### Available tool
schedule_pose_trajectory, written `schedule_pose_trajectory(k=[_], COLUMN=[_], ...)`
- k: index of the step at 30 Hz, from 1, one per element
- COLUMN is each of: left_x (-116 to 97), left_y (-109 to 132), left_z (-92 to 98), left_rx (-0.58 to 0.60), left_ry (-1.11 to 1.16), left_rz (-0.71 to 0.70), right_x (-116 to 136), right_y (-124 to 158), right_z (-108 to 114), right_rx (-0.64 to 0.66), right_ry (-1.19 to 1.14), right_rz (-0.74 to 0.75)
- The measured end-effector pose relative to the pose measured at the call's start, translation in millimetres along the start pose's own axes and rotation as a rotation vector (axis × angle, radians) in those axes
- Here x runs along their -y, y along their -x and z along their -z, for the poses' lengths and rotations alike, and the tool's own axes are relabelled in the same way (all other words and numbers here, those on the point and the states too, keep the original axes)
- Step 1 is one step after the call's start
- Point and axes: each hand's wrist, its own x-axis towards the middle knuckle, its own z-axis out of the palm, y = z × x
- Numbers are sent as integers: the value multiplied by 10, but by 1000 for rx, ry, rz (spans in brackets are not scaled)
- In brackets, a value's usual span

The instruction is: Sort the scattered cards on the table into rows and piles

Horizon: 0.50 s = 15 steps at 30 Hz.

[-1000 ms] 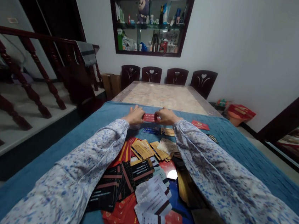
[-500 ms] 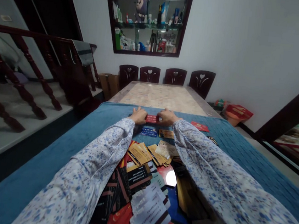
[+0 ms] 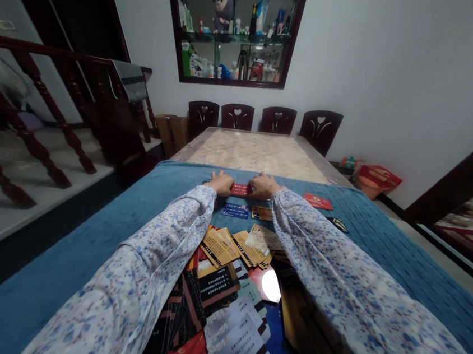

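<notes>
Near the far edge of the blue cloth, a red card [image 3: 241, 190] lies between my two hands. My left hand [image 3: 220, 184] has its fingers bent around the card's left end. My right hand [image 3: 262, 187] grips the opposite end, its fingers curled down. Just closer to me are a blue card [image 3: 235, 210] and a gold card [image 3: 262, 213], the latter partly behind my right sleeve. Between my forearms spreads a heap of cards: yellow cards [image 3: 219, 246], black cards [image 3: 218, 289] and white cards [image 3: 239, 335], many overlapping.
Another red card [image 3: 317, 201] and a dark patterned card [image 3: 337, 224] lie right of my right forearm. The blue cloth [image 3: 97, 252] covers the near part of the table [image 3: 256, 151]. Several dark chairs [image 3: 236, 117] stand behind it. A wooden railing [image 3: 36, 113] runs along the left.
Both hands stay at the ends of the red card, with hardly any movement. The view has shifted slightly.
</notes>
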Motion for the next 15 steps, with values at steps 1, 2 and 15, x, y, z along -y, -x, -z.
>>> schedule_pose_trajectory(k=[1, 2, 15], left_x=[-3, -6, -14], left_y=[-6, -11, -13], left_z=[-8, -15, 38], left_rx=[5, 9, 70], left_ry=[10, 19, 7], left_rz=[2, 4, -9], right_x=[-6, -10, -42], right_y=[-8, -16, -149], right_z=[-8, -15, -53], right_rx=[5, 8, 65], right_ry=[3, 5, -13], right_rz=[1, 1, 12])
